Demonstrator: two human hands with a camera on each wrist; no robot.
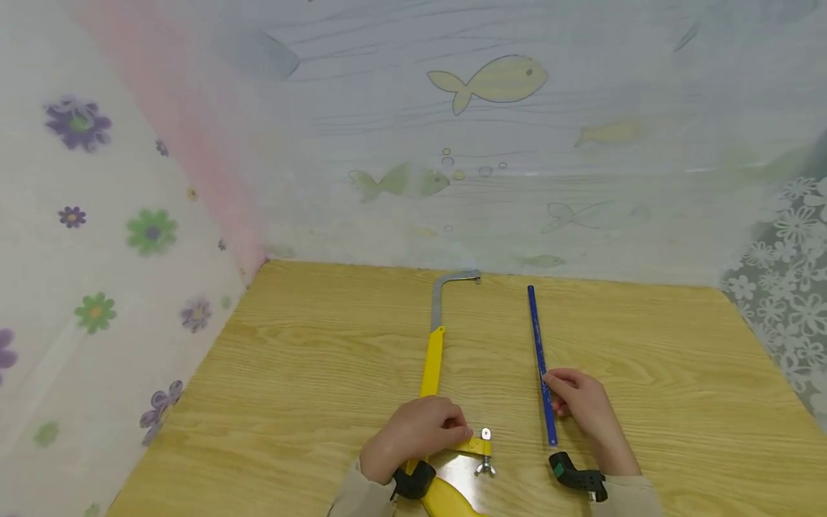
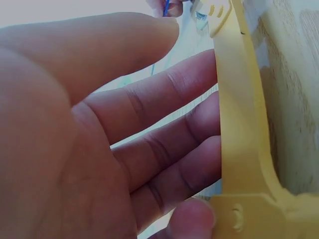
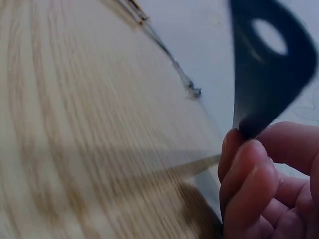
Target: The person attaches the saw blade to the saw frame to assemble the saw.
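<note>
A yellow hacksaw frame with a grey metal front arm lies on the wooden table. My left hand holds the frame near its handle. In the left wrist view, several fingers reach behind the yellow frame, their tips hidden, while the thumb stays apart from it. A blue hacksaw blade is to the right, pinched near its lower end by the thumb and fingers of my right hand. Close up, the blade end shows a hole and is raised at the fingers.
Beside my left hand, a wing nut hangs on the frame's yellow bracket, with a metal pin above it. The wooden table meets a fish-patterned sheet at the back. A flowered sheet borders the left side.
</note>
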